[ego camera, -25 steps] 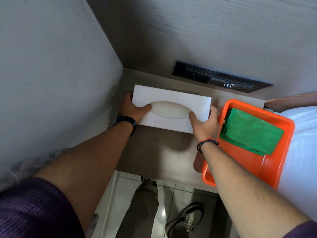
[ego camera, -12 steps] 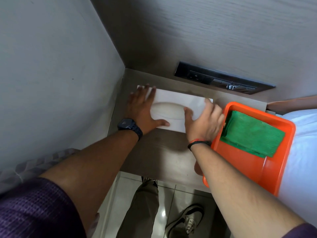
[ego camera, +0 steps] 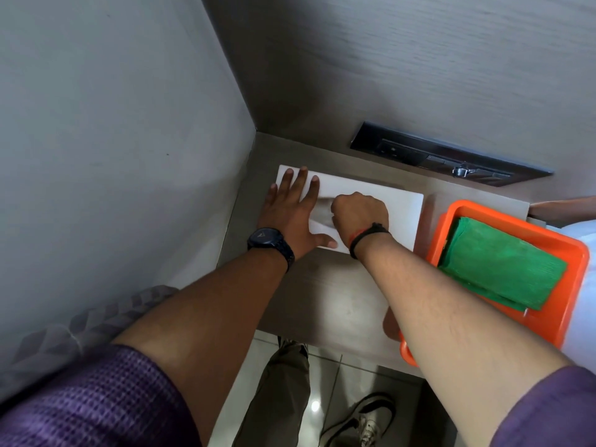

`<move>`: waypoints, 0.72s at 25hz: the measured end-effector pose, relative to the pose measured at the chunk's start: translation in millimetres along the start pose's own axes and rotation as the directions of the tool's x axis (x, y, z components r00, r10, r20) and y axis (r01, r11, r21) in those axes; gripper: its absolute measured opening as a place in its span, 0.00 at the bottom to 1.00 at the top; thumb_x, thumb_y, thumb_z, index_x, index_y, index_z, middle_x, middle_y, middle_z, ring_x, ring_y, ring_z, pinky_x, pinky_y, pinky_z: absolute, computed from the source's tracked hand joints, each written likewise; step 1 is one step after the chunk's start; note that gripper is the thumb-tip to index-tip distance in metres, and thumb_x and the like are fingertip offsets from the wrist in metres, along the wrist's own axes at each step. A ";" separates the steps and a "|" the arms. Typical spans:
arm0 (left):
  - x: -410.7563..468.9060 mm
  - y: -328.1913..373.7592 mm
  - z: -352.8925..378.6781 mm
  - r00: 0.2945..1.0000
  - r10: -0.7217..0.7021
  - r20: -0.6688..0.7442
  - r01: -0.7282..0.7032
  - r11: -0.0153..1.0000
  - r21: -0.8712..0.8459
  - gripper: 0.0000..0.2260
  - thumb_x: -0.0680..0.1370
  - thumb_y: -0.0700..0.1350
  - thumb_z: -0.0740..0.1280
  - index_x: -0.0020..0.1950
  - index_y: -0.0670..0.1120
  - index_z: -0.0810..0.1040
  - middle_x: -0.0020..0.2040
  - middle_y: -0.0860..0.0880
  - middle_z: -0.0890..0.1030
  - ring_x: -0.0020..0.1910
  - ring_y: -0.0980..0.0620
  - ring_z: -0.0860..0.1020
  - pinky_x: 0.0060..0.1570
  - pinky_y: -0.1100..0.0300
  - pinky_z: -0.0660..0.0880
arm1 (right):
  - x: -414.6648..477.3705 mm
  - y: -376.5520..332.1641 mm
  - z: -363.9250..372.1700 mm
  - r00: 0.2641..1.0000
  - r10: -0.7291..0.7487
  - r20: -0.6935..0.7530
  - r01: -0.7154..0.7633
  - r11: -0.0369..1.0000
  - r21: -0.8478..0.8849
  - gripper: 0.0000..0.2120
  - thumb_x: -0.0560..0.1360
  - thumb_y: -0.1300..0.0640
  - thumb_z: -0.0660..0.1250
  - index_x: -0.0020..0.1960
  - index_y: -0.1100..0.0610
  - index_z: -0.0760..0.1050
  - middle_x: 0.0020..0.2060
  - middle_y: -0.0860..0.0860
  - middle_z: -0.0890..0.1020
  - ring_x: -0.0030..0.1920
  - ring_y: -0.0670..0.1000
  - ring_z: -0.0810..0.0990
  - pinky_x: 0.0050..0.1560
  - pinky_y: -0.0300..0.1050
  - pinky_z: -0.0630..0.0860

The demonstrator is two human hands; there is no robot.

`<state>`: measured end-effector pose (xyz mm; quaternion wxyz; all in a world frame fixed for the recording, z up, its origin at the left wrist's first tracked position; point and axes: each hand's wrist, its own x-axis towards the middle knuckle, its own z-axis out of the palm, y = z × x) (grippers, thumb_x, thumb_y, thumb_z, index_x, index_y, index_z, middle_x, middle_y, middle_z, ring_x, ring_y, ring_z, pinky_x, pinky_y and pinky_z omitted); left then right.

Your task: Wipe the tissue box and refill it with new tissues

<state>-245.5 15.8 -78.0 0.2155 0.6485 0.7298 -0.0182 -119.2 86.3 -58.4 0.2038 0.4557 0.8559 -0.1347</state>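
Tissue box pinned on the nightstand, a tissue being drawn from its slot

The wooden shelf [ego camera: 322, 291] runs into the wall corner, and the white tissue box [ego camera: 403, 208] lies flat at its 12 o'clock end; at 3 o'clock, just beside the box, an orange tray [ego camera: 577, 259] holds a folded green cloth [ego camera: 503, 269], and a wall socket panel [ego camera: 451, 156] sits at 1 o'clock. The left hand [ego camera: 290, 211] presses flat and spread on the box's left end, gripping nothing. The right hand [ego camera: 359, 212] is curled in a fist over the slot, apparently pinching a tissue [ego camera: 319, 224]. This looks like emptying or finishing the refill, I cannot tell which; wiping would next call for reaching to the cloth, with nothing blocking the way.
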 end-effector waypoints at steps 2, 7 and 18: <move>-0.7 0.6 -1.9 1.000 -0.004 0.019 0.003 1.000 0.004 0.53 0.62 0.72 0.66 0.76 0.49 0.44 0.77 0.44 0.44 0.75 0.44 0.41 0.68 0.47 0.38 | -1.6 1.7 1.8 1.000 -0.016 -0.004 0.016 1.000 0.003 0.08 0.75 0.63 0.62 0.50 0.59 0.79 0.45 0.58 0.83 0.45 0.60 0.81 0.40 0.46 0.70; -0.5 3.7 -6.9 0.999 -0.022 0.039 0.021 1.000 0.023 0.53 0.63 0.72 0.66 0.76 0.49 0.44 0.78 0.45 0.44 0.75 0.45 0.41 0.70 0.46 0.42 | -16.9 15.0 0.6 0.992 0.039 -0.123 -0.013 0.980 0.201 0.11 0.77 0.56 0.60 0.46 0.52 0.81 0.42 0.55 0.84 0.42 0.61 0.81 0.37 0.44 0.67; -12.6 15.0 -31.4 0.996 -0.079 0.043 0.077 0.996 0.035 0.53 0.62 0.69 0.69 0.76 0.48 0.46 0.77 0.44 0.50 0.74 0.43 0.47 0.71 0.46 0.45 | -70.5 24.9 -81.2 0.774 0.429 -0.466 0.091 0.652 0.752 0.05 0.72 0.53 0.69 0.46 0.52 0.82 0.27 0.46 0.76 0.34 0.54 0.80 0.36 0.46 0.74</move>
